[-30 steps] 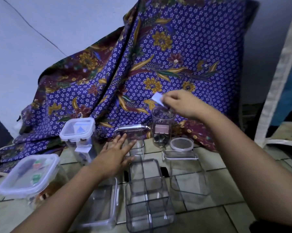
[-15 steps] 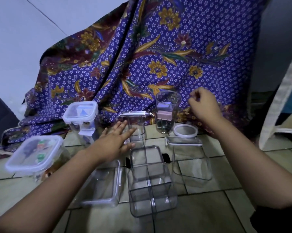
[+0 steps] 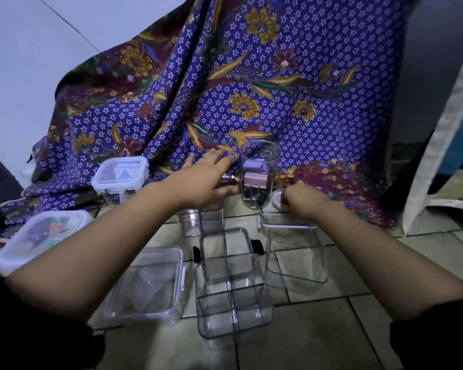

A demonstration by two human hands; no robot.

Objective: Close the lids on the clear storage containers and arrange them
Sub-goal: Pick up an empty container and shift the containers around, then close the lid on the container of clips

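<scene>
Several clear storage containers stand on the tiled floor. A tall round jar [image 3: 259, 174] with no lid stands at the back, with a pink label and small items inside. My left hand [image 3: 206, 180] reaches forward with fingers spread, just left of the jar and over a small square container [image 3: 211, 217]. My right hand [image 3: 299, 200] is closed on a round white-rimmed lid [image 3: 276, 200] lying right of the jar, above a square container with a white rim [image 3: 294, 252]. In front stand a divided container [image 3: 233, 284] and a flat lidded box [image 3: 147, 287].
Two containers with shut lids stand at the left: a small one [image 3: 121, 177] and a larger one [image 3: 41, 236] with coloured items inside. A blue flowered cloth [image 3: 251, 89] hangs behind everything. A white-edged board [image 3: 438, 145] leans at the right.
My right hand dropped from above the tall jar down onto the round lid beside it. My left hand moved forward and up toward the jar. The camera tilted down.
</scene>
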